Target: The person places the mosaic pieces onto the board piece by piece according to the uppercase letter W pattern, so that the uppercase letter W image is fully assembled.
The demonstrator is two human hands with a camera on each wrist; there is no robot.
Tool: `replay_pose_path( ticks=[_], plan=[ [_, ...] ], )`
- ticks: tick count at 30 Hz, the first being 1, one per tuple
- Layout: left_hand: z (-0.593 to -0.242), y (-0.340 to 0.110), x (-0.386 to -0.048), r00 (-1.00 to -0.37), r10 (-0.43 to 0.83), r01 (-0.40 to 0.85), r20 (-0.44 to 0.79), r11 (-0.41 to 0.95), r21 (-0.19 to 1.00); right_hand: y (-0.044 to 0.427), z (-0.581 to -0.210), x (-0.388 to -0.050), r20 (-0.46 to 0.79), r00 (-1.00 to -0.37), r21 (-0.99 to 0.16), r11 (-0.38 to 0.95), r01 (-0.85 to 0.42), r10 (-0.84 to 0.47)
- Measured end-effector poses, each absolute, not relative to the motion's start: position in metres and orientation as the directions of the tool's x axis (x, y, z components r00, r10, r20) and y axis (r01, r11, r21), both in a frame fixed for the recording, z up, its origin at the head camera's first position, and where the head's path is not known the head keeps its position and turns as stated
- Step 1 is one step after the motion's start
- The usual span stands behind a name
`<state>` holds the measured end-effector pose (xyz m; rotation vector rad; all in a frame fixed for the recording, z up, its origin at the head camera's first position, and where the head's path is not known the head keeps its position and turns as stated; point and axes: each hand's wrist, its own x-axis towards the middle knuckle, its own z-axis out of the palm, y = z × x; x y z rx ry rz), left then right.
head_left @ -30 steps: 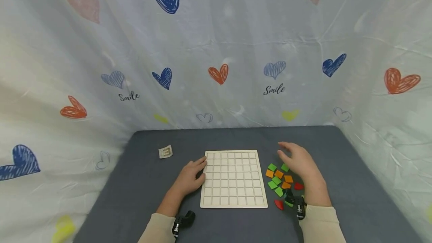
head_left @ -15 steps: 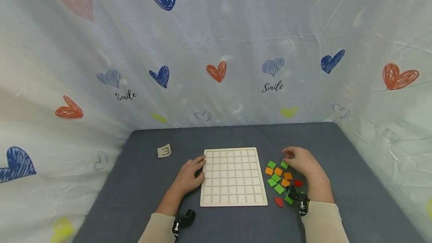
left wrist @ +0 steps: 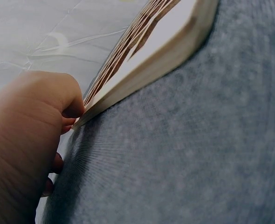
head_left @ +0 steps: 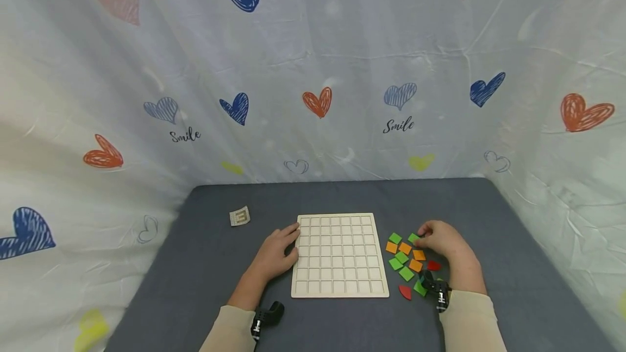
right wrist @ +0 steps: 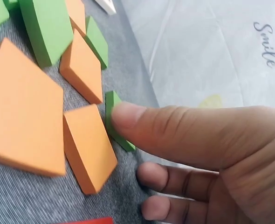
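Note:
A pale wooden board (head_left: 340, 293) with a grid of square recesses lies on the dark grey table. My left hand (head_left: 276, 254) rests at its left edge, fingers fairly straight; the left wrist view shows that hand (left wrist: 32, 135) touching the board's edge (left wrist: 142, 86). To the right of the board, my right hand (head_left: 444, 239) pinches a green tile (head_left: 413, 237) at the far side of a loose group. In the right wrist view the thumb (right wrist: 149, 128) covers part of this green tile (right wrist: 110, 105); the index finger is hidden behind it.
Several green tiles (head_left: 406, 274) and orange tiles (head_left: 415, 265) lie loose between the board and my right wrist. Red pieces (head_left: 405, 292) lie near them. A small printed paper (head_left: 239, 216) is at the back left. A heart-patterned curtain (head_left: 342, 145) stands behind the table.
My right hand has come down and slightly right to the far green tile, its thumb and finger closing in around it. The left hand stays at the board's edge.

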<state>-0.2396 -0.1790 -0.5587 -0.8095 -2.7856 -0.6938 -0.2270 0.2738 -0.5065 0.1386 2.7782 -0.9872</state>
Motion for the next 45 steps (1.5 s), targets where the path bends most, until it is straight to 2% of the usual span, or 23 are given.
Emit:
replay_pose_path(
  ticks=[7, 16, 30, 39, 45],
  plan=[
    [-0.558, -0.179, -0.241, -0.839, 0.466, 0.543, 0.28, 0.748, 0.383, 0.275, -0.507, -0.227, -0.222, -0.975, -0.62, 0.771, 0.145, 0.005],
    [-0.559, -0.179, -0.24, -0.849, 0.459, 0.528, 0.262, 0.754, 0.39, 0.283, -0.512, -0.227, -0.176, -0.984, -0.649, 0.754, 0.103, -0.017],
    [-0.562, -0.179, -0.241, -0.848, 0.452, 0.53, 0.279, 0.749, 0.399, 0.261, -0.486, -0.227, 0.031, -0.999, -0.677, 0.736, -0.015, 0.009],
    [-0.562, -0.179, -0.242, -0.847, 0.454, 0.531, 0.278, 0.749, 0.395, 0.236, -0.476, -0.227, 0.165, -0.983, -0.78, 0.6, -0.176, -0.074],
    [-0.561, -0.178, -0.24, -0.85, 0.443, 0.525, 0.284, 0.746, 0.41, 0.215, -0.478, -0.229, 0.188, -0.972, -0.827, 0.511, -0.235, -0.143]
  ],
)
